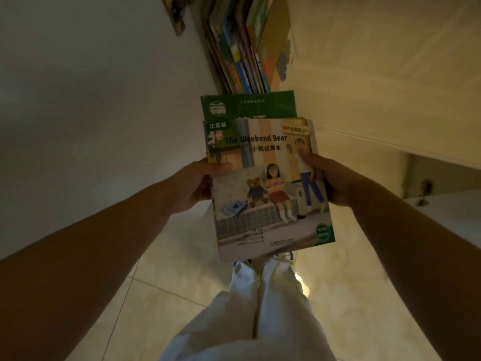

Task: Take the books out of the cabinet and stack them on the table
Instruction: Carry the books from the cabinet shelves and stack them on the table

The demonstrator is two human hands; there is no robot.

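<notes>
I hold a small pile of thin books in front of me, above the floor. On top lies a picture book [270,188] titled "The Weekend Bear", with a green-covered book [250,105] sticking out beneath it at the far end. My left hand [197,183] grips the pile's left edge, thumb on the cover. My right hand [330,178] grips the right edge, thumb on top. Beyond the pile, several more books [242,45] stand upright in the cabinet opening.
A pale cabinet door [91,100] fills the left side and another pale panel [390,74] the right. A hinge or latch [424,191] shows at the right. Below are my white trousers [260,308] and the light tiled floor [161,295].
</notes>
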